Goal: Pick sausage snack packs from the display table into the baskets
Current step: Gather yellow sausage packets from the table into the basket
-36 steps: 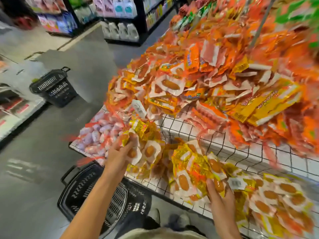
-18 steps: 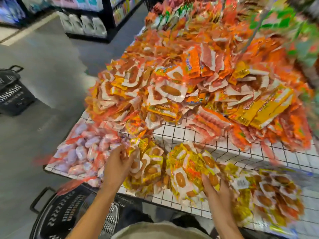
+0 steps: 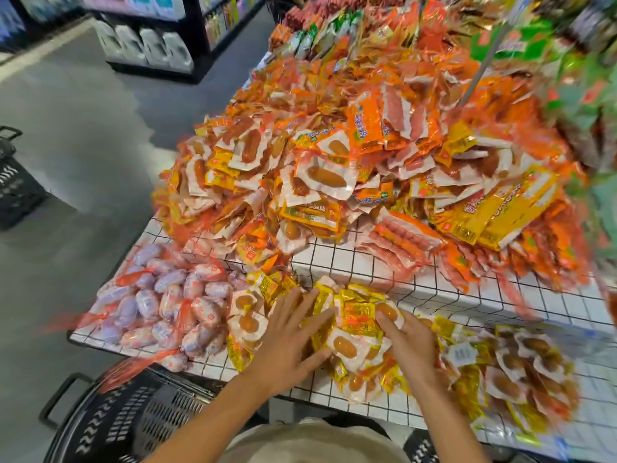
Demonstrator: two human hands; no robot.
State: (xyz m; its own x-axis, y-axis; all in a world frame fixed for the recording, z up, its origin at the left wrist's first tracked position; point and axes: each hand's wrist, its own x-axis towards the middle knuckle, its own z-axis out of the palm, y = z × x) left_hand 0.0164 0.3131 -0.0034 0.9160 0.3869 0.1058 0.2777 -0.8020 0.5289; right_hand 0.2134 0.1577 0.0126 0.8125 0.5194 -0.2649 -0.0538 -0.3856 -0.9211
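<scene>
- The basket (image 3: pixel 127 426) sits below the table (image 3: pixel 360 265) edge at my left; anything I drag carelessly off the lip could miss it and hit the floor.
- My left hand (image 3: pixel 287 349) lies flat, fingers (image 3: pixel 300 304) spread apart on the yellow sausage packs (image 3: pixel 354 332); my right hand (image 3: pixel 409 342) presses the same cluster, fingers apart too. Nothing is clamped yet, so the slick packs may slide apart when I scoop.
- The netted sausages (image 3: pixel 167 305) lie just beside; I could snag one.
- The big heap (image 3: pixel 334 182) beyond looks ready to slump forward.
</scene>
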